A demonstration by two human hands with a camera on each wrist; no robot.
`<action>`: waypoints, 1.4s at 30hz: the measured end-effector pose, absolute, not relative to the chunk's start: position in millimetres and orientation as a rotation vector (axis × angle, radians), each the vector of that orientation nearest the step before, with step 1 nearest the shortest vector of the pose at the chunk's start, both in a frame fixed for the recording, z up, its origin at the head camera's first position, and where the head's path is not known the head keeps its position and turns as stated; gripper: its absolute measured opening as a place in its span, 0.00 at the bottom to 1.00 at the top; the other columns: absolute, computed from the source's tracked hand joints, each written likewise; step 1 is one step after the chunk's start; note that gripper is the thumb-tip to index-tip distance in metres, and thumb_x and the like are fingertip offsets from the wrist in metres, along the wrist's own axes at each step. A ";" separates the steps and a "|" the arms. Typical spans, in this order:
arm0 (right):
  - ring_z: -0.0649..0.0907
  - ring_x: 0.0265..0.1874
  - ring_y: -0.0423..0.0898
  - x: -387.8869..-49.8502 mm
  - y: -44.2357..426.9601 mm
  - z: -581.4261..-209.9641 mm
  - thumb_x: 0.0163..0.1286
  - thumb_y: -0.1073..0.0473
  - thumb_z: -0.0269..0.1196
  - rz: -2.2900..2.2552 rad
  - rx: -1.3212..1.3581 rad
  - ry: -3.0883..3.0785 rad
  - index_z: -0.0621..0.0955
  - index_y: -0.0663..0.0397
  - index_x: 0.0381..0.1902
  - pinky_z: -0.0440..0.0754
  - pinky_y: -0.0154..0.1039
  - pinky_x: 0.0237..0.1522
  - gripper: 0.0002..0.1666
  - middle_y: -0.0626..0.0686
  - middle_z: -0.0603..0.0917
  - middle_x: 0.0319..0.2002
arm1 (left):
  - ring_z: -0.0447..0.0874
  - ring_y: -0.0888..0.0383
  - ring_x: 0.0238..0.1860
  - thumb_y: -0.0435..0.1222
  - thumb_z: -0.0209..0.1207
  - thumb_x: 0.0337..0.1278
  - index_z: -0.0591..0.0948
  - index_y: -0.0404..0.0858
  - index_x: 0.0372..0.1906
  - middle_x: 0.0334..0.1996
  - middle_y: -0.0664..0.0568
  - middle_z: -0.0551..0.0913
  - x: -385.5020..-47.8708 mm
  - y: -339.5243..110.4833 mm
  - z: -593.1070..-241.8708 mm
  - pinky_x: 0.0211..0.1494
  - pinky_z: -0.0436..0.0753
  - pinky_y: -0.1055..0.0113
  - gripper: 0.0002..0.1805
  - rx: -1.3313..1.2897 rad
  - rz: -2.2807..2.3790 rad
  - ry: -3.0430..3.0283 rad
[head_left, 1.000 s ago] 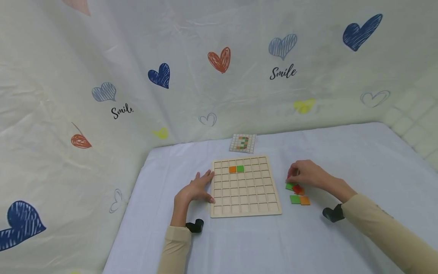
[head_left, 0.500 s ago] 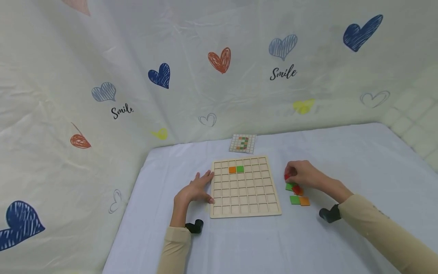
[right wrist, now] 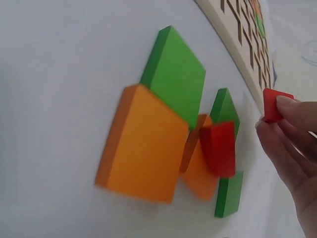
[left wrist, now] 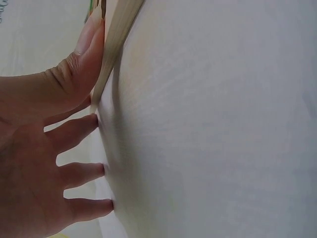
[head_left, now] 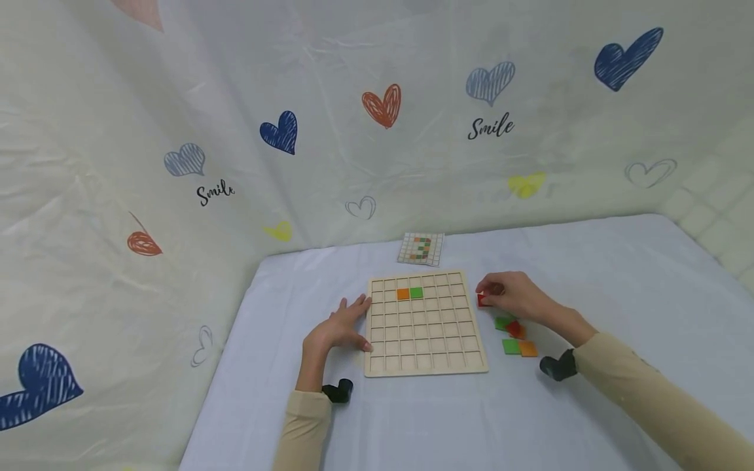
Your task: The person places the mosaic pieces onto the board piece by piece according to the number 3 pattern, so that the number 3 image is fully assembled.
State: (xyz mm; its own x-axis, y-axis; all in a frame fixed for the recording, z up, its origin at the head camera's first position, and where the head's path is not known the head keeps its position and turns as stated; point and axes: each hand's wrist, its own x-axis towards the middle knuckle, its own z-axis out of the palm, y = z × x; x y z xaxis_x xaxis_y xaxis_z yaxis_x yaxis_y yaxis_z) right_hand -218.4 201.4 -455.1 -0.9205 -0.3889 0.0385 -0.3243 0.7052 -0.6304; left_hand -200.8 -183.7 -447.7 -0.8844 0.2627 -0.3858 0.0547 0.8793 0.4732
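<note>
Head view shows two squares laid in the wooden grid board: an orange tile and, in the next cell to its right, a green tile, both in the second row from the board's far edge. Every other cell in view is bare, so the work looks barely begun.

Just past the board's far edge lies the pattern card. Its printed figure has many more coloured squares than the board carries, which suggests that most of the laying is left; the print is too small to count surely.

The right hand pinches a red tile between thumb and fingers, just to the right of the board and not set in any cell. The left hand is spread wide, thumb and fingertips against the board's left side, apparently steadying it.

Loose stock lies on the worktop to the right of the board: a touching pair, one green and one orange, and beside it an overlapping heap of red, orange and green pieces, whose exact number I cannot tell.
</note>
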 end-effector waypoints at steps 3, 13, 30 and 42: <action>0.84 0.37 0.45 -221.8 195.6 -454.7 0.67 0.65 0.68 -1.037 -0.606 2.803 0.87 0.56 0.42 0.84 0.42 0.44 0.07 0.47 0.88 0.35 | 0.36 0.40 0.84 0.39 0.80 0.43 0.59 0.47 0.82 0.84 0.53 0.51 -201.5 -184.3 -447.9 0.80 0.47 0.32 0.59 0.231 0.636 2.599; 0.84 0.37 0.46 -231.5 173.7 -452.2 0.68 0.63 0.68 -1.102 -0.599 2.756 0.88 0.58 0.44 0.81 0.40 0.43 0.08 0.48 0.89 0.35 | 0.35 0.39 0.84 0.40 0.79 0.45 0.59 0.46 0.82 0.84 0.53 0.51 -203.0 -185.7 -448.8 0.81 0.46 0.33 0.59 0.251 0.634 2.596; 0.85 0.38 0.46 -249.0 140.6 -461.7 0.70 0.63 0.66 -1.190 -0.549 2.717 0.88 0.59 0.45 0.82 0.43 0.45 0.09 0.53 0.90 0.39 | 0.35 0.38 0.84 0.38 0.79 0.45 0.58 0.45 0.82 0.84 0.52 0.51 -201.9 -185.5 -446.1 0.80 0.46 0.32 0.59 0.283 0.652 2.595; 0.85 0.43 0.52 -260.8 123.0 -462.1 0.71 0.63 0.65 -1.166 -0.520 2.723 0.88 0.63 0.47 0.84 0.51 0.50 0.11 0.58 0.90 0.42 | 0.35 0.37 0.84 0.38 0.79 0.45 0.58 0.44 0.82 0.84 0.51 0.50 -201.9 -185.0 -445.7 0.80 0.47 0.32 0.59 0.285 0.644 2.593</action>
